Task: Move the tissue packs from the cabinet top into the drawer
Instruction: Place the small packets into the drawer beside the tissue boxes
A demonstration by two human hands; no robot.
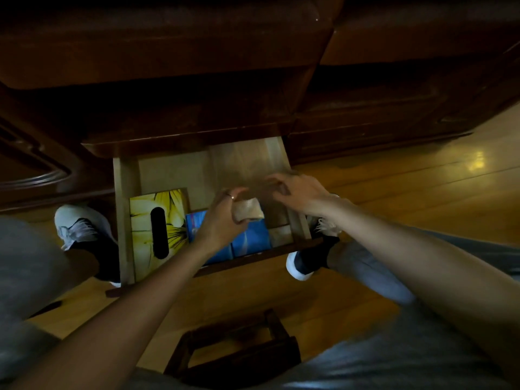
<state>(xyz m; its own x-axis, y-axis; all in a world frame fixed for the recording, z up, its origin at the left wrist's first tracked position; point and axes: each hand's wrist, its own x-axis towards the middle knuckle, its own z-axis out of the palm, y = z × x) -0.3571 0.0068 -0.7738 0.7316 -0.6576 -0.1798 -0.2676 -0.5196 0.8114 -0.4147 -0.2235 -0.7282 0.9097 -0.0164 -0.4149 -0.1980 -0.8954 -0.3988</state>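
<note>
One open drawer (128, 192). In it, one yellow flowered tissue box (157, 220) to the left of the left hand (222, 218), and blue tissue packs (253, 237) under and just beside that hand — two plainly show, with a further blue edge (195, 223) at its left that may be a third; I cannot tell. One pale small pack (249, 211) is held in the left hand. Two hands — the right hand (298, 192) holds nothing. Two shoes (78, 229). One dark wooden stool (239, 347) near the forearms.
</note>
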